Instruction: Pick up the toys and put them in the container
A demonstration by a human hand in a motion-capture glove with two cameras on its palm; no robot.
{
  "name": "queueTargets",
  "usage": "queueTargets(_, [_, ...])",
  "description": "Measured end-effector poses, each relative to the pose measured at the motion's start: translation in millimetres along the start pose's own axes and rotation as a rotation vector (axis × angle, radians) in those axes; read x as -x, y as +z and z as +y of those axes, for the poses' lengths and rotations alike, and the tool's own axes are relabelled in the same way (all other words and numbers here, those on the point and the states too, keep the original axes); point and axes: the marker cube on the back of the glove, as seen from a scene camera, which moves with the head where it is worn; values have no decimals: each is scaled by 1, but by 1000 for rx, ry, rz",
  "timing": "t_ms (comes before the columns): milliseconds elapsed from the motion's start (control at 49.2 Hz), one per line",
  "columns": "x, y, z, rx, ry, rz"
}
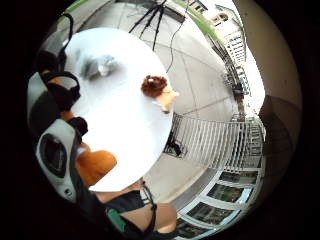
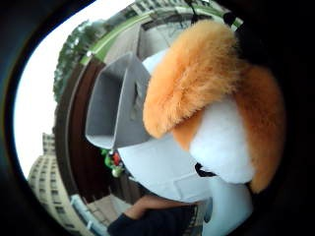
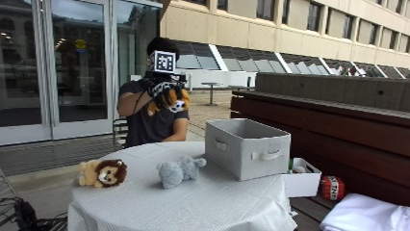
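Fingers of the gloved right hand (image 3: 161,91) curled around an orange-and-white plush toy (image 3: 172,100), raised high at head level, apparently to carry it across to the grey fabric container (image 3: 247,147), which stood open-topped on the round table (image 3: 211,202). A lion toy (image 3: 102,173) and a grey plush toy (image 3: 179,170) lay beside it, not yet collected.

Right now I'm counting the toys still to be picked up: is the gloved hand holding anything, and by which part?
Yes: the gloved right hand grips an orange-and-white plush toy raised above the table; which part of it cannot be told.
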Motion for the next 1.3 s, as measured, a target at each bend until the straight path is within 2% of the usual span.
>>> queueTargets(163, [62, -89, -35, -116, -92, -18])
queueTargets(285, [120, -120, -43, -141, -141, -13])
queueTargets(467, [189, -120, -47, -140, -193, -37])
queueTargets(752, [285, -70, -37, -79, -264, -66])
queueTargets(1016, [266, -73, -40, -105, -234, -24])
queueTargets(1301, [138, -56, -88, -119, -181, 29])
